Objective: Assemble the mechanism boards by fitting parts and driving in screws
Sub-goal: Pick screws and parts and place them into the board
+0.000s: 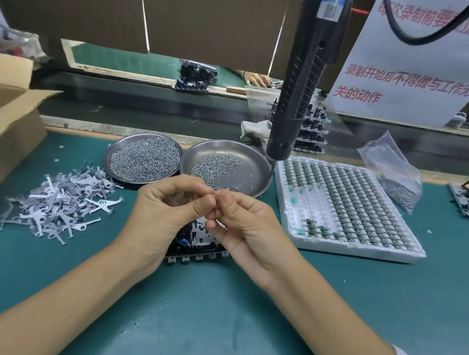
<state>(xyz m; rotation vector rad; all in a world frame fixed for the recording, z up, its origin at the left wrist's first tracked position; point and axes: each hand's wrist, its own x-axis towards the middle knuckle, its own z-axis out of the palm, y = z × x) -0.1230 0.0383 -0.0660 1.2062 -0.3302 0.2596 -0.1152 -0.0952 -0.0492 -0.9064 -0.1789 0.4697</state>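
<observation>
Two red lines on the white paper sign (409, 86) read 录制开始后不得做与工作无关的动作. Below my hands the black mechanism board (196, 246) lies on the green counter (219, 313). My left hand (165, 214) and right hand (246, 227) pinch a tiny silver screw (215, 196) between fingertips; I judge seating it comes next, needing steady aim.

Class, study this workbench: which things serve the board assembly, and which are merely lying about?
Job: board under both hands; screw dishes and; metal levers; parts tray; hanging screwdriver.
Lying about: cardboard box; cloth; paper notice.
</observation>
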